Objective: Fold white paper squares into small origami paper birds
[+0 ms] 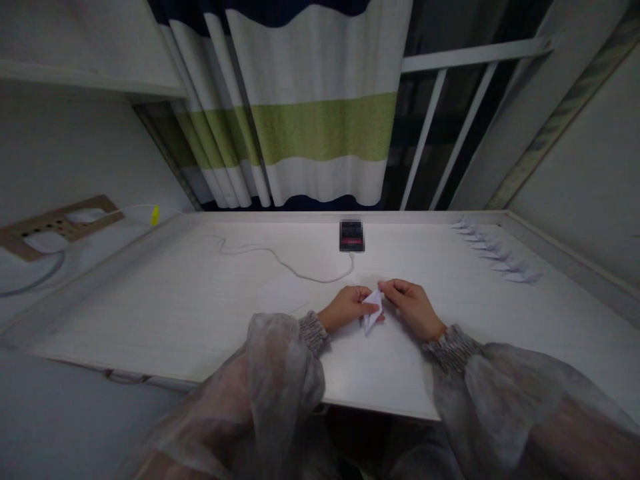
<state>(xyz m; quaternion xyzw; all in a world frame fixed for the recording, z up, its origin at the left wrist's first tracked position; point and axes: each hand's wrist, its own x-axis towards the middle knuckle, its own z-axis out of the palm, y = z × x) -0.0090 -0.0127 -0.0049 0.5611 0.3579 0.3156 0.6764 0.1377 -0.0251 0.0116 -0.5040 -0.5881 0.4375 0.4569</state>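
Nine o'clock from centre, a pale sheet (284,293) is lying flat, seemingly unworked; mid-dial, the left hand (349,306) is pinching a white paper (371,312), apparently part-shaped, the right hand (413,308) is nipping its upper tip; two o'clock, folded pieces (493,254) are sitting rowed, looking done!

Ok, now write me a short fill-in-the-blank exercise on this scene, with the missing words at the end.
1. The left hand holds a folded paper whose colour is ____.
2. Small folded figures lie in a row toward the desk's ____ side.
3. The curtain's broad middle band is ____.

Missing words: white; right; green.
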